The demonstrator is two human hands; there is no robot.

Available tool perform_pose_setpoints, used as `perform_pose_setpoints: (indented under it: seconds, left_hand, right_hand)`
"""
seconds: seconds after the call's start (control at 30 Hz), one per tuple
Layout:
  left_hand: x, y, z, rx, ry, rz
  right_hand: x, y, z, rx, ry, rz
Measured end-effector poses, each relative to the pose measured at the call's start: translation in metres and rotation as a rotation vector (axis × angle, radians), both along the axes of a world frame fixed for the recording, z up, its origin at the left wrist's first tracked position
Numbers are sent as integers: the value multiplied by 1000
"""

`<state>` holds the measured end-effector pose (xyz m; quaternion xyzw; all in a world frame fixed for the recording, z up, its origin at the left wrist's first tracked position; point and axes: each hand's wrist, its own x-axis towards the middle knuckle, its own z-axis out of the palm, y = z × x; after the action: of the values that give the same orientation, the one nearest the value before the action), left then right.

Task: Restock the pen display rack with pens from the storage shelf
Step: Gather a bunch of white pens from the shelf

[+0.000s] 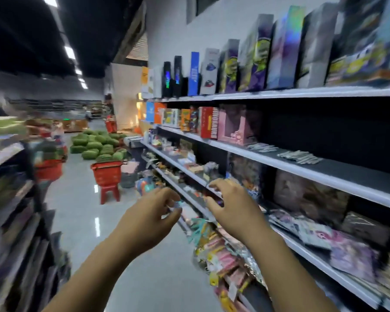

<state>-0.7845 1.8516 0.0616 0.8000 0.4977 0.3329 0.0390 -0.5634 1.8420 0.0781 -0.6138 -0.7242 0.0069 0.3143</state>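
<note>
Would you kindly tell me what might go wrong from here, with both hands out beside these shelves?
1. The left hand pinches a small bluish item only by the fingertips, over the aisle floor; it may slip and drop.
2. The right hand reaches out above loose packets that overhang the lower shelf edge; the forearm may knock them off.
3. A red basket stands in the aisle ahead, a possible trip hazard.

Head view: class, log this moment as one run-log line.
left hand: pinches small blurred item | right hand: fingers spread, before shelving | view: motion-blurred
</note>
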Motion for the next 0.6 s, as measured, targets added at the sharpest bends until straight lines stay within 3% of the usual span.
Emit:
perform_pose_setpoints:
  seconds: [0.6]
  left_hand:
    - [193, 422, 24, 50, -19, -455]
  right_hand:
    - [169, 329, 9, 64, 21, -461]
